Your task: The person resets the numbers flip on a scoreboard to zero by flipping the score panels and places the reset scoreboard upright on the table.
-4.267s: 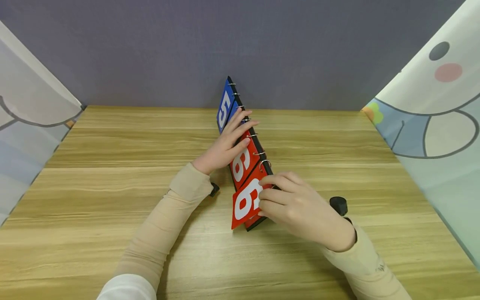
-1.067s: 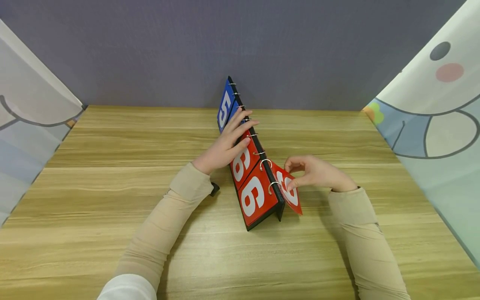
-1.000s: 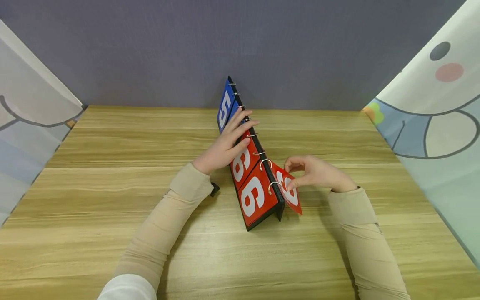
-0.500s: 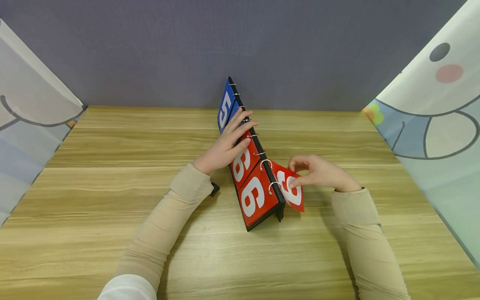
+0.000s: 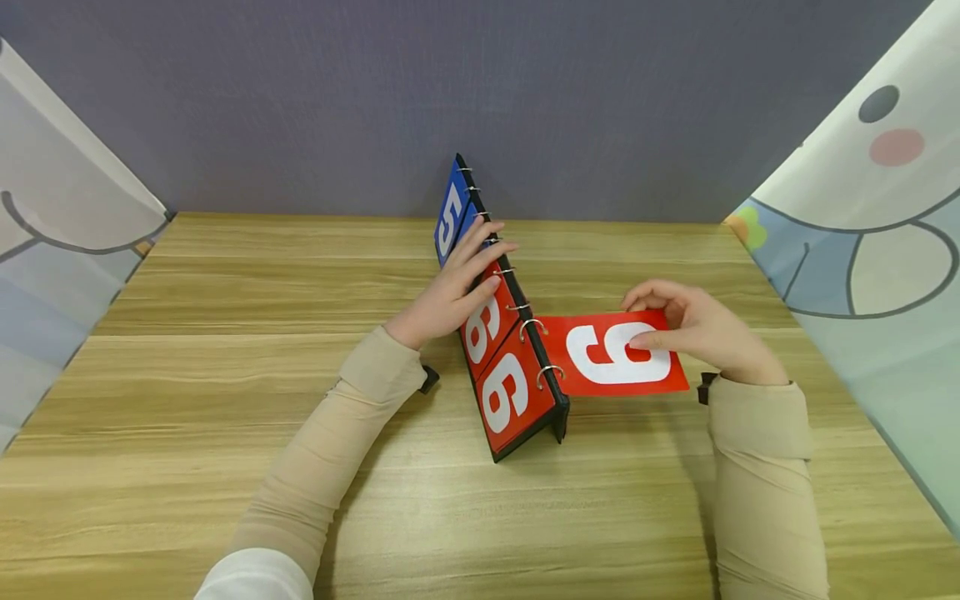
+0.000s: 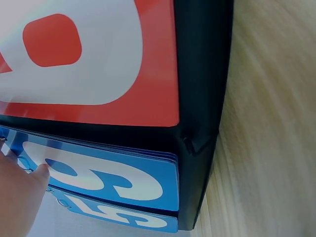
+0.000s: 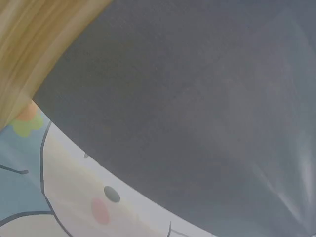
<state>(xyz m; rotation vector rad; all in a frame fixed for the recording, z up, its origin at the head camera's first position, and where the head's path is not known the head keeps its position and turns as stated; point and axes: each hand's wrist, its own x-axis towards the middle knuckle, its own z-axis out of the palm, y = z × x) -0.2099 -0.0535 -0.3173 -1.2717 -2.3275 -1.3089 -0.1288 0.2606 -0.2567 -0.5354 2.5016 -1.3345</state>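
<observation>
A black flip scoreboard (image 5: 519,293) stands tent-like on the table, its number cards hung on metal rings. Blue cards (image 5: 450,218) are at the far end, red cards (image 5: 510,398) at the near end. My left hand (image 5: 453,300) rests over the middle of the board, fingers spread across its top edge. In the left wrist view its thumb lies against a blue card (image 6: 123,177). To the right of the board, my right hand (image 5: 693,329) pinches the outer edge of a red card (image 5: 615,357) with a white digit, stretched out flat from the rings. The right wrist view shows neither hand nor board.
The wooden table (image 5: 225,350) ends at a grey backdrop (image 5: 315,108). Cartoon-printed panels (image 5: 885,250) border the left and right sides. Small black pieces sit by the left wrist (image 5: 429,379) and right wrist (image 5: 705,388).
My right hand has carried the red card from the left face over the rings to the right side, then drawn it outward and flat. The left hand has stayed in place.
</observation>
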